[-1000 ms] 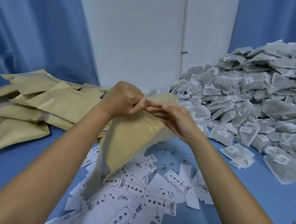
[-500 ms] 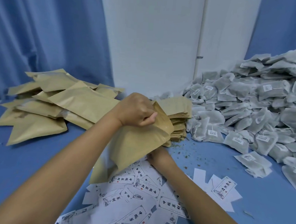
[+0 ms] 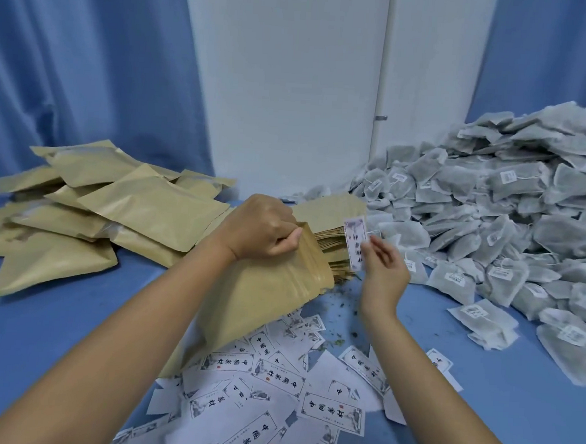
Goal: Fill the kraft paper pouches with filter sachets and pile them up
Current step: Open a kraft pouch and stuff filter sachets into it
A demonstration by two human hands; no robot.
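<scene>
A blue curtain (image 3: pixel 71 71) hangs at the far left, and below it a loose pile of filled pouches (image 3: pixel 114 211) lies on the blue table (image 3: pixel 37 343). They are plain brown kraft paper with no print that shows. Next to them, near the middle, the left hand (image 3: pixel 260 230) grips the top edge of one kraft pouch (image 3: pixel 270 289). The fingers are curled round its mouth, and the pouch slopes down toward the person with its lower end on the scattered slips (image 3: pixel 275 382). These white paper slips lie face up and overlapping in front of the person. Each has a thin black frame, a small ink drawing, a red seal mark and four black Chinese characters that appear to read 中国茶村. Behind the held pouch is a flat stack of empty pouches (image 3: pixel 330 213), with a white wall (image 3: pixel 293 84) beyond. Just right of the pouch's mouth, the right hand (image 3: pixel 383 268) pinches one slip (image 3: pixel 355 244) upright between thumb and fingertips. Its print is too blurred to read. The two hands are apart, each holding its own thing. Green leaf crumbs (image 3: pixel 341 303) speckle the cloth under the right wrist. At the far right a large heap of filter sachets (image 3: pixel 491 216) rises against the wall. They are grey-white mesh bags, many with a small white tag whose print is too small to make out.
</scene>
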